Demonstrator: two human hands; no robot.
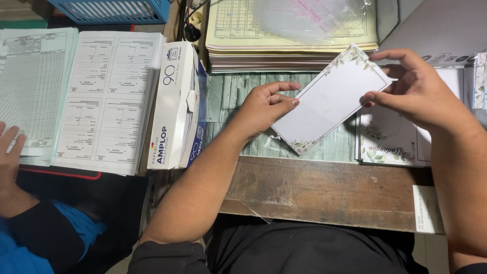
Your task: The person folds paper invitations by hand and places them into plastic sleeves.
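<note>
Wooden table [324,190], cluttered with paper stacks. Left hand [264,106] and right hand [418,89] fingers pinch floral-bordered card [329,99] above it, tilted. Best to grip edges only, avoid smudging.

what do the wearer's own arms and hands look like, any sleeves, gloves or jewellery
Both forearms are bare, with no gloves. The left hand and right hand show no rings, watch or bracelet. A short black sleeve shows at the left upper arm, matching the black shirt below. The right arm's sleeve is barely in view.
</note>
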